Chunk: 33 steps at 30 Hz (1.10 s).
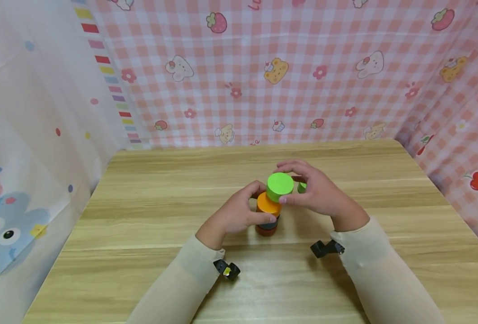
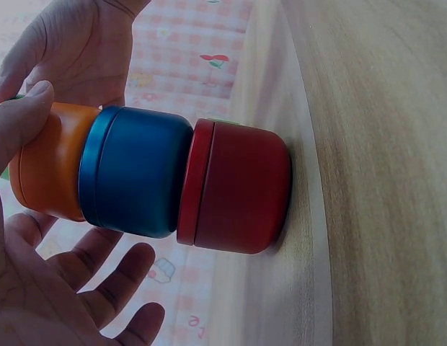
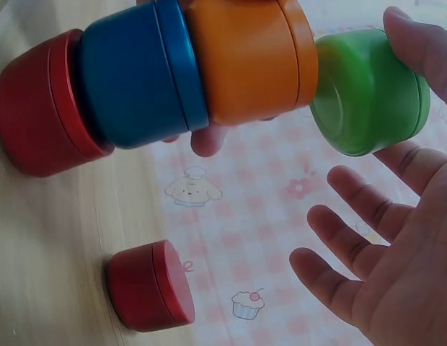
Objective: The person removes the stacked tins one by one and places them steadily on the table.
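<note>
- Green tin [image 1: 280,186] sits tilted on top of a stack at the middle of the wooden tabletop [image 1: 141,216], held in the right hand [image 1: 317,193], thumb and fingers curled round its sides.
- Orange tin [image 1: 268,204] lies under it, then a blue tin [image 2: 133,173], then a red tin [image 2: 241,187] standing on the tabletop.
- Left hand [image 1: 239,213] steadies the orange tin, thumb pressed on its side, the other fingers spread loosely.
- Another small red tin [image 3: 151,285] stands apart on the tabletop, beyond the stack.
- Pink checked cloth [image 1: 303,90] hangs at the far side.
</note>
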Each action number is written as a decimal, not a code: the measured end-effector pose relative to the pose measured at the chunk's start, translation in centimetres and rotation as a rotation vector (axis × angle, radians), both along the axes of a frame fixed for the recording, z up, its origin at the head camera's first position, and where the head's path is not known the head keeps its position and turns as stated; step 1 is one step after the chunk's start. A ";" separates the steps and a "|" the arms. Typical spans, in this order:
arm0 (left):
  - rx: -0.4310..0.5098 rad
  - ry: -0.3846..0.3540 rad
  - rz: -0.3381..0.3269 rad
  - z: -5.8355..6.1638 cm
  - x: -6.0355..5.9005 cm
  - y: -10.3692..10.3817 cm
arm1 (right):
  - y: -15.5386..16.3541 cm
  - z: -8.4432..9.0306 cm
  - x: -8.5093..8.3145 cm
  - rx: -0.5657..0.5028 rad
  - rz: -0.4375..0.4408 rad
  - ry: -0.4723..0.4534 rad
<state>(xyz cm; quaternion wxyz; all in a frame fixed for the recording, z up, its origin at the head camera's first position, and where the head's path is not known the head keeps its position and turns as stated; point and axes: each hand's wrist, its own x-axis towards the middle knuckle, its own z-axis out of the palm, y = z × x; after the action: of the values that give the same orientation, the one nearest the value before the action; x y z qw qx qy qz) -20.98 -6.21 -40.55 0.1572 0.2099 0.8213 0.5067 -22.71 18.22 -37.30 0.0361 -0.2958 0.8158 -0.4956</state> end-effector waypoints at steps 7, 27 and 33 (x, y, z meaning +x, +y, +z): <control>0.009 -0.008 -0.001 0.0 0.1 0.0 | 0.5 0.0 -0.3 0.001 -0.020 0.020; 0.041 -0.031 -0.005 -0.1 0.1 0.1 | 2.5 -0.1 -1.2 -0.002 -0.089 -0.001; 0.034 -0.024 -0.008 -0.1 0.0 0.0 | 3.0 -0.2 -1.5 -0.009 -0.104 -0.017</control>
<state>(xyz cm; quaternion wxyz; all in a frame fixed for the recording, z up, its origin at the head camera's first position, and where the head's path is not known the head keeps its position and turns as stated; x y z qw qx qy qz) -20.95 -6.17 -40.65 0.1655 0.2097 0.8098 0.5223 -24.22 21.25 -37.47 0.0158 -0.2492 0.8274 -0.5031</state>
